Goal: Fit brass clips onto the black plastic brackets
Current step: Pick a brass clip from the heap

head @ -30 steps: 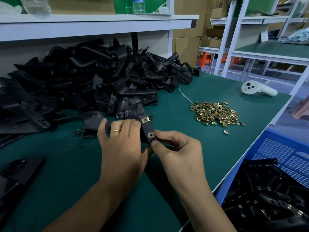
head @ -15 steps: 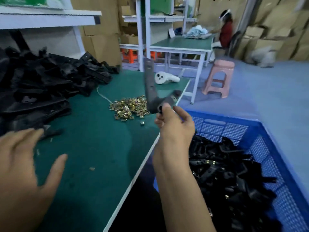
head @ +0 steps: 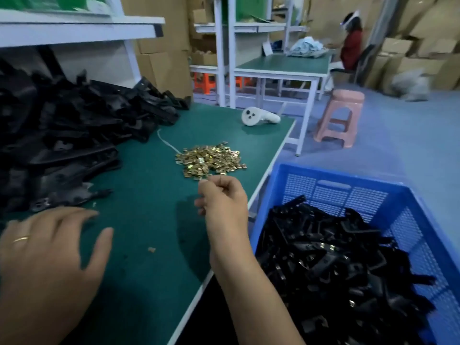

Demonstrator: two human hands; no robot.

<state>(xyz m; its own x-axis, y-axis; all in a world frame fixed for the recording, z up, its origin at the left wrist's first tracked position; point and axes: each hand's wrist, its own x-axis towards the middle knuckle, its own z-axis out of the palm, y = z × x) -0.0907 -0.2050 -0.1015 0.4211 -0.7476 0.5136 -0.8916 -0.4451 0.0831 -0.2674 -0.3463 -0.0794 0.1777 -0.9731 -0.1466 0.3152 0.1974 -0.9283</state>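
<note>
Counter (head: 149,245): green mat in a workshop.
Brass clips (head: 209,159): lying heaped mid-counter; likely light, stiff, slippery, so pinch by the edges.
Brackets (head: 62,145): piled left, probably rigid.
Right hand (head: 224,202): fingers curling beside the clips, contents unclear.
Left hand (head: 49,257): hovering, fingers released.

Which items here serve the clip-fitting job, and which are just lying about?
Job: brass clips, bracket pile, blue crate of brackets, left hand, right hand.
Lying about: white controller, pink stool, cardboard boxes.
</note>
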